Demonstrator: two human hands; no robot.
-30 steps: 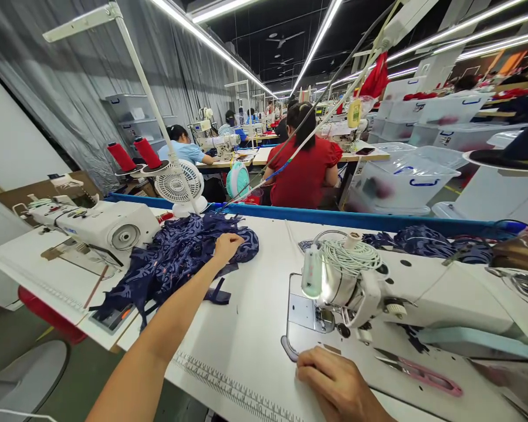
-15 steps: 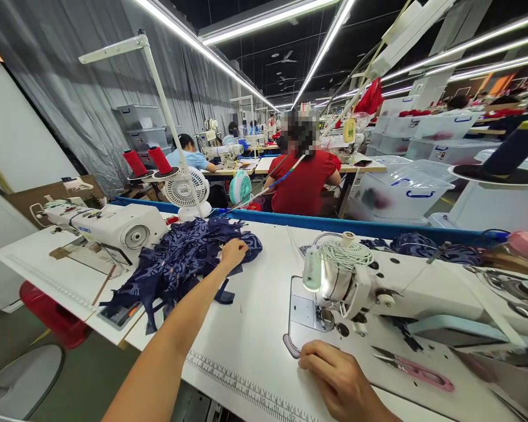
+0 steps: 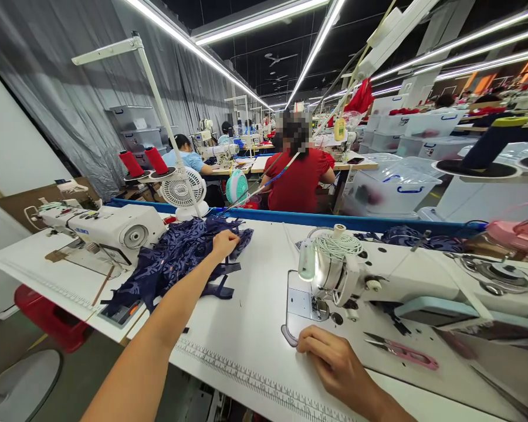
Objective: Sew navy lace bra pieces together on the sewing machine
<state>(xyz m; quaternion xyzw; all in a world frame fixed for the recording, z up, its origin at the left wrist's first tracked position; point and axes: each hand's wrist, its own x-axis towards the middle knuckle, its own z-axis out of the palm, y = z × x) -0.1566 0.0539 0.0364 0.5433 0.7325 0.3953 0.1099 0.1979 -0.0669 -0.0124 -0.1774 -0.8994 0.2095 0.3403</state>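
My left hand (image 3: 226,241) reaches to the right end of a heap of navy patterned fabric pieces (image 3: 176,249). Its fingers are closed on one navy fabric piece (image 3: 243,241), which lifts a little at the heap's edge. On the white table, just in front of the sewing machine's needle plate (image 3: 304,305), rests my right hand (image 3: 328,356). Its fingers are curled together, and no fabric shows in them. The lit head of the sewing machine (image 3: 330,275) stands beyond that hand. Pink-handled thread snips (image 3: 402,351) lie to its right.
A second sewing machine (image 3: 110,228) stands at left, a white fan (image 3: 183,190) behind the heap. A printed ruler (image 3: 264,381) runs along the front edge. Red thread cones (image 3: 132,164) stand at back left. A person in red (image 3: 294,181) sits ahead, beyond the blue cloth trough (image 3: 290,218).
My left hand has drawn the navy piece slightly, and its end now looks raised and narrower. My right hand stays by the needle plate. The whole view has shifted a little.
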